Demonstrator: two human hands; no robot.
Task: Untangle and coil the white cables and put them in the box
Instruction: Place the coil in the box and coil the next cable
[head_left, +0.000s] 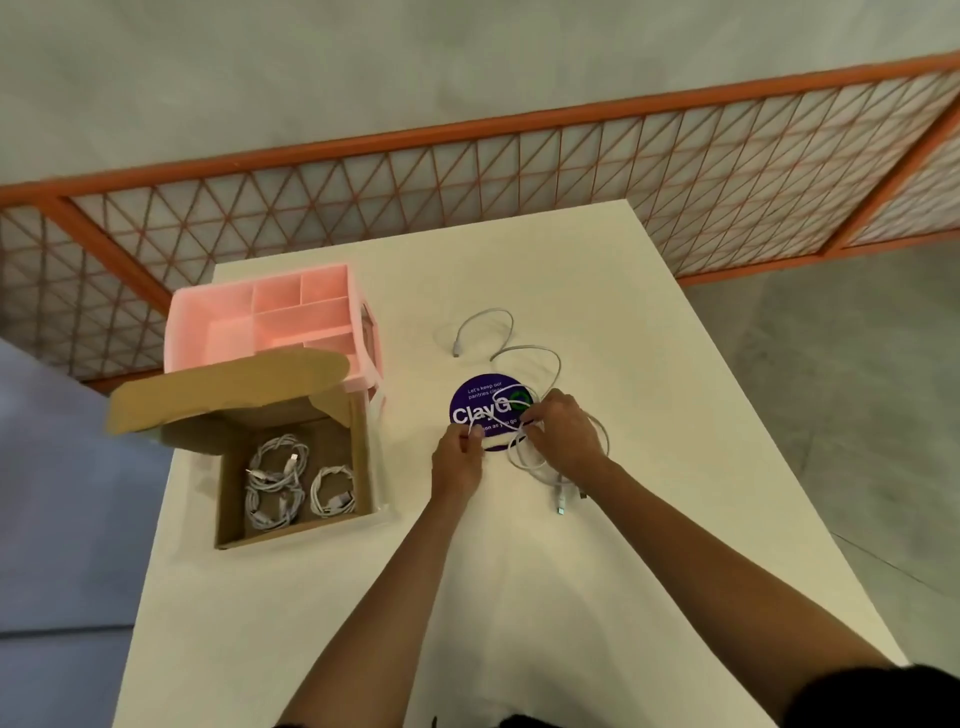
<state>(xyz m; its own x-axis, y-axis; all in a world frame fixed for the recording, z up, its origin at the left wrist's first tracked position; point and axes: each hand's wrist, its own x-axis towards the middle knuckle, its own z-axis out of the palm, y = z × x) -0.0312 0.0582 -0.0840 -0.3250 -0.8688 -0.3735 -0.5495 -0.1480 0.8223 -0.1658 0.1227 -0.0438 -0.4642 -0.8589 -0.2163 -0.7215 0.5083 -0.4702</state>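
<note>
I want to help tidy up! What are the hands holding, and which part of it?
Both hands hold the tangled white cable: the left hand pinches one strand, the right hand grips its loops, above the purple sticker.

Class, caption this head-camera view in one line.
Left hand and right hand pinch a tangled white cable; coiled cables lie in the cardboard box.

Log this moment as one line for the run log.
stage: untangling | left hand: pinches tangled white cables | right hand: grips same tangle | box: open, coiled cables inside
</note>
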